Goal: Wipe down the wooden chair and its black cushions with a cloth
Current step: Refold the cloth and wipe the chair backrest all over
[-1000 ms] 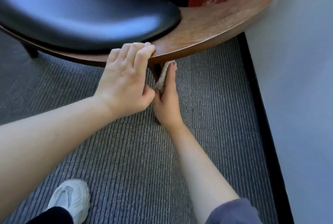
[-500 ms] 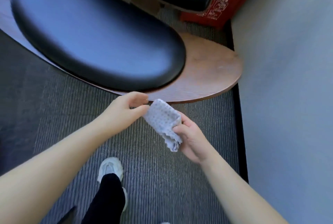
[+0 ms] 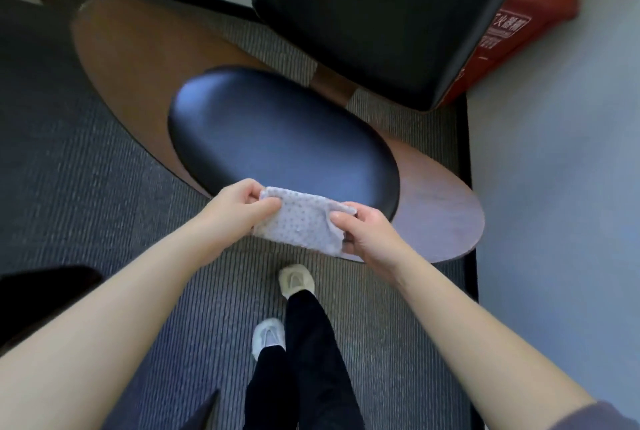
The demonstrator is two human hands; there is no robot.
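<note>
A pale dotted cloth (image 3: 302, 226) is stretched between both hands above the front edge of the chair. My left hand (image 3: 239, 209) pinches its left end and my right hand (image 3: 363, 234) pinches its right end. Below them lies the wide wooden seat (image 3: 440, 218) of the chair with an oval black seat cushion (image 3: 277, 142) on it. The black back cushion (image 3: 377, 14) stands behind, at the upper right.
A grey wall (image 3: 561, 187) runs along the right with a black skirting strip. A red box (image 3: 505, 38) sits in the corner behind the chair. My legs and two pale shoes (image 3: 296, 280) stand on the striped grey carpet (image 3: 86, 208).
My view has risen from under the seat edge to above the chair. The right hand brought the cloth out from below, and both hands now hold it spread.
</note>
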